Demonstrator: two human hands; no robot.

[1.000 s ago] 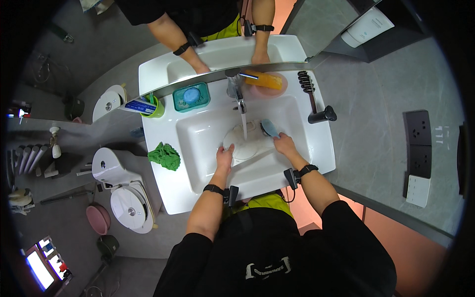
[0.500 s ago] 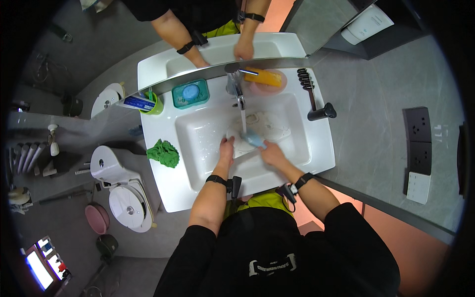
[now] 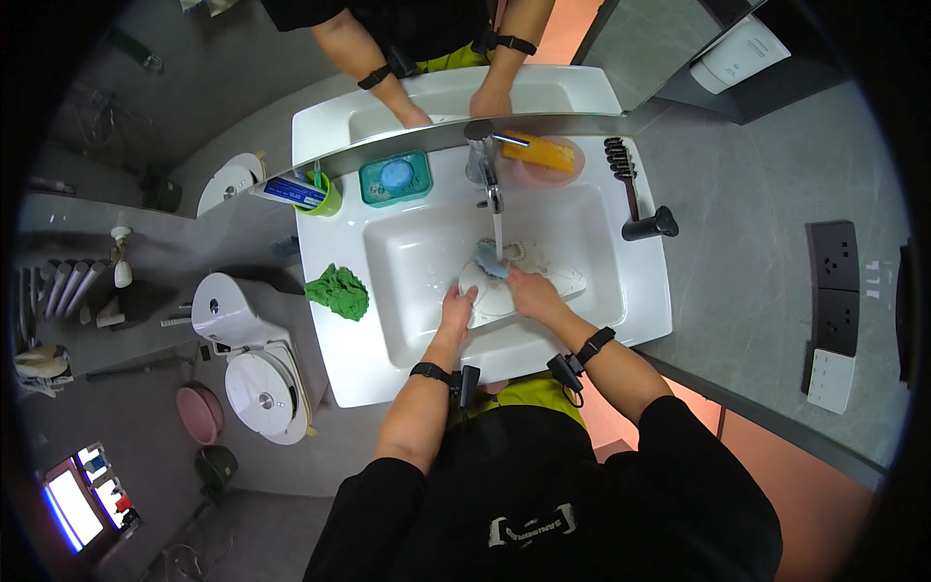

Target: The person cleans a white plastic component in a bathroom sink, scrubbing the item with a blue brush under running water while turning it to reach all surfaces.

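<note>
While the tap [image 3: 490,173] runs, shoe [image 3: 556,281] looks mid-wash, nearer sink [image 3: 642,276]'s right edge, left fingers [image 3: 456,303] clamped on it, right fingers [image 3: 520,284] on brush [image 3: 489,259].

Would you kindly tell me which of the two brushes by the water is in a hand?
The blue brush, held in the right hand; the dark brush lies untouched on the right rim of the sink.

Bright basin [image 3: 402,257], dim surroundings, lower-left glare, black rim, bent edges perhaps soft
</note>
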